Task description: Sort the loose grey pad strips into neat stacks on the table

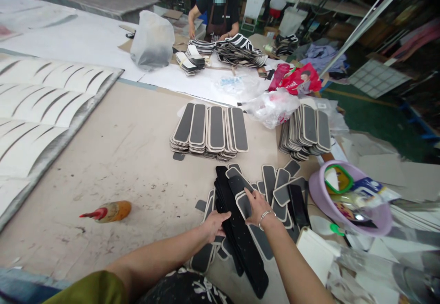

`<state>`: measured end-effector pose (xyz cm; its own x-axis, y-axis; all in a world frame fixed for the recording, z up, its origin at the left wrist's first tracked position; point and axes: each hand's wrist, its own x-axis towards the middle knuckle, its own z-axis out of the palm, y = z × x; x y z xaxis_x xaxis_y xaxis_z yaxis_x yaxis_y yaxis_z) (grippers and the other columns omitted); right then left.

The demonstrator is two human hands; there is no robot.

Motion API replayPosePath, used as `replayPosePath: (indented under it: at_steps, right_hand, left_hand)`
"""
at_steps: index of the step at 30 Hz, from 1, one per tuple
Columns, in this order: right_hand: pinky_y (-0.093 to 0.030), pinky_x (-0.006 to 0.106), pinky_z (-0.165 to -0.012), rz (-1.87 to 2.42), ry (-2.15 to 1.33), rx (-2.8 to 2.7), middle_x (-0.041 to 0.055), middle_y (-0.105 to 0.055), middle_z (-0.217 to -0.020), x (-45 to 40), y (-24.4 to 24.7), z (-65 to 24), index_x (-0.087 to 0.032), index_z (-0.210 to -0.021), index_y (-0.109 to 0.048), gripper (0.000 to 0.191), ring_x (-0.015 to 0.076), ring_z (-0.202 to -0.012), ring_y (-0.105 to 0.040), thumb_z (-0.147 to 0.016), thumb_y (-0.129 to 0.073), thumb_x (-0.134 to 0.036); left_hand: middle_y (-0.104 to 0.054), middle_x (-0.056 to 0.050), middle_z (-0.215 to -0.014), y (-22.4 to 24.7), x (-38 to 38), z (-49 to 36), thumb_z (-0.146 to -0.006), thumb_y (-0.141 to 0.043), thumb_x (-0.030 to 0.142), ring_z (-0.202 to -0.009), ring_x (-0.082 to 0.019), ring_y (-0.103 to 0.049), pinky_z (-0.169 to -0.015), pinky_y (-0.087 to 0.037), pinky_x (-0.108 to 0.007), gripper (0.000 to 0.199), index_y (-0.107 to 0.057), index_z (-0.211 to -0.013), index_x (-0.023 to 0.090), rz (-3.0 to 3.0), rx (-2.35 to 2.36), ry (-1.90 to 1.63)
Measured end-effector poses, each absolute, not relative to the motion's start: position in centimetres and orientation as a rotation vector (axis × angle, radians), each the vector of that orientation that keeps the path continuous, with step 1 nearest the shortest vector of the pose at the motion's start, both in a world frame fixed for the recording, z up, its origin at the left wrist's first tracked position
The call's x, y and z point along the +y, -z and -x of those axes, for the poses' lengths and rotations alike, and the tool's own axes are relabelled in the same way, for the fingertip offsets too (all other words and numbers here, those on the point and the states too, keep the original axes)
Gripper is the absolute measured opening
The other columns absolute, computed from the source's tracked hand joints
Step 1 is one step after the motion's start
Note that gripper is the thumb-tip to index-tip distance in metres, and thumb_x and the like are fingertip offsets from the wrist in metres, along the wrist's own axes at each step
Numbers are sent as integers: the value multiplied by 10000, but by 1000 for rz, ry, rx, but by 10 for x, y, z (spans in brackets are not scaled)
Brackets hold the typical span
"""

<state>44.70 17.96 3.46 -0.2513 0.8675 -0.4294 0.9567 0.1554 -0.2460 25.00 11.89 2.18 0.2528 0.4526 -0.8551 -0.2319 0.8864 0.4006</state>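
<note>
Black strips lie in a fanned bundle at the near edge of a tan-covered worktable, the left hand clamped around their left side, thumb on top. The right hand, a bracelet at its wrist, sets spread fingertips on a cream-edged grey panel just beside the strips; whether it grips the panel, one cannot tell. More loose panels overlap to the right, near a purple basin filled with odds and ends. An orange bottle with a red tip lies on its side at left. Farther back, neat panel stacks stand at centre, with another stack to the right beside clear plastic. At the far side, a masked co-worker in a dark apron stands behind piled black-and-white pieces.
</note>
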Motion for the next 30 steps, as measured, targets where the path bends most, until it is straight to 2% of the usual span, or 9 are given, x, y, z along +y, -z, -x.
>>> replayPosePath:
  at_steps: [2, 7, 12, 17, 20, 22, 24, 27, 30]
  right_hand:
    - [-406, 391, -891, -1802, 689, 2215, 94, -455, -1128, 187, -37, -444, -216, -1349, -364, 1193, 308, -1069, -456, -269, -865, -302]
    - [-394, 403, -888, -1860, 639, 2199, 104, -486, -1140, 193, -45, -434, -199, -1129, -518, 938, 320, -1077, -466, -265, -867, -312]
    - [-428, 351, -813, -1975, 665, 2158, 99, -613, -1022, 175, -58, -434, -182, -1182, -466, 532, 259, -960, -588, -690, -661, -236]
    - [-453, 339, -795, -2107, 793, 2107, 140, -626, -1105, 158, -66, -423, -140, -1433, -97, 726, 248, -977, -618, -852, -483, -342]
    - [-434, 369, -888, -2047, 1029, 2123, 178, -551, -1235, 139, -63, -405, -103, -1448, -32, 949, 279, -1123, -543, -766, -570, -484]
    - [-388, 399, -965, -1992, 1050, 2154, 194, -406, -1378, 122, -59, -393, -120, -1452, -61, 1105, 319, -1248, -417, -622, -706, -460]
    - [-365, 397, -991, -2060, 1005, 2105, 195, -351, -1413, 110, -54, -387, -123, -1449, -104, 1083, 327, -1270, -383, -585, -731, -308]
    - [-407, 363, -931, -2226, 988, 1958, 210, -518, -1258, 109, -48, -390, -67, -1394, -261, 795, 288, -1131, -531, -663, -572, -116]
    - [-469, 363, -773, -2289, 1022, 1896, 141, -669, -942, 120, -50, -407, -117, -1247, -455, 574, 277, -881, -646, -676, -515, -113]
  left_hand:
    - [-674, -50, -835, -21, 118, -250, -575, -732, 515, -692, -201, -637, -653, -524, -379, 519, -557, -932, 182, -206, 1233, -469]
    - [-674, -52, -832, -21, 119, -249, -584, -725, 514, -706, -193, -630, -666, -525, -372, 503, -568, -926, 180, -214, 1201, -469]
    - [-675, -71, -864, -18, 118, -249, -558, -740, 514, -731, -205, -631, -675, -519, -377, 536, -575, -935, 171, -208, 1171, -478]
    - [-665, -78, -858, -19, 117, -251, -546, -720, 573, -727, -204, -625, -680, -507, -370, 592, -569, -945, 163, -204, 1152, -478]
    - [-653, -79, -816, -28, 122, -250, -579, -642, 665, -688, -179, -610, -687, -490, -344, 624, -585, -916, 143, -229, 1092, -472]
    - [-648, -76, -792, -35, 128, -248, -602, -589, 707, -652, -163, -594, -686, -475, -330, 653, -606, -917, 135, -256, 1043, -446]
    - [-649, -79, -794, -41, 136, -248, -593, -595, 710, -644, -166, -589, -706, -461, -340, 665, -629, -912, 127, -294, 1010, -406]
    - [-659, -104, -869, -46, 148, -250, -566, -652, 676, -748, -208, -598, -794, -425, -383, 646, -657, -891, 117, -367, 1027, -363]
    - [-640, -132, -1012, -50, 153, -254, -588, -648, 665, -942, -264, -561, -877, -379, -413, 633, -662, -906, 118, -438, 1103, -395]
